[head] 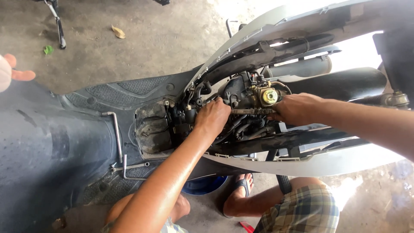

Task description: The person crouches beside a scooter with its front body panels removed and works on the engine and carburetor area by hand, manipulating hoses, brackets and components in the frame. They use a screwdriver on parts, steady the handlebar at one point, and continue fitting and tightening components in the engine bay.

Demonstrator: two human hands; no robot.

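Head view: hands point(254, 113) hold wrench point(252, 111) lying left-right.

Counts: 1 scooter point(64, 142), body panels off, engine bay open. 1 carburetor point(268, 96), brass-coloured. 1 wrench point(252, 111), held between the two hands. 2 hands of the person at work: left point(212, 117), right point(295, 108). 1 other hand point(10, 72) at the left edge, belongs to someone else. 2 bent metal tools on the footboard: L-bar point(116, 131), second L-bar point(129, 169). 2 leaves on the floor: 1 yellow point(118, 32), 1 green point(48, 50). 1 sandal point(242, 186) in view. 1 blue bowl point(203, 185) under the frame. 1 stand leg point(58, 23), top left.
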